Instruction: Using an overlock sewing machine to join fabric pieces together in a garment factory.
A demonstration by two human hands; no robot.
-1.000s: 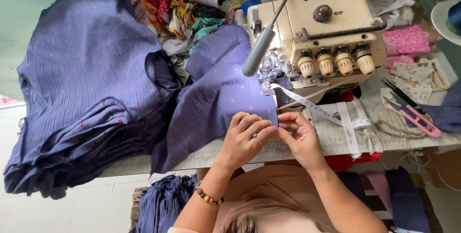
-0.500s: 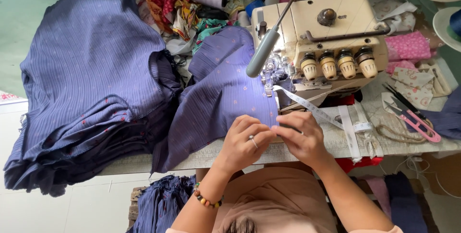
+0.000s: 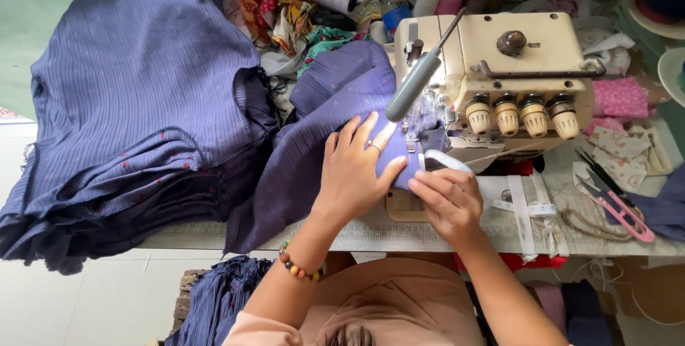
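Both hands (image 3: 399, 182) flat on ribbed blue fabric (image 3: 321, 125)

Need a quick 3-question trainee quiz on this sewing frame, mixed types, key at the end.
1. True or false: the left hand lies flat on the blue fabric piece.
2. Which hand is nearer the pink-handled snips? A left, B right.
3. Fill in: the sewing machine shows a row of ___ tension knobs.

Key: 1 true. 2 B, the right hand. 3 four.
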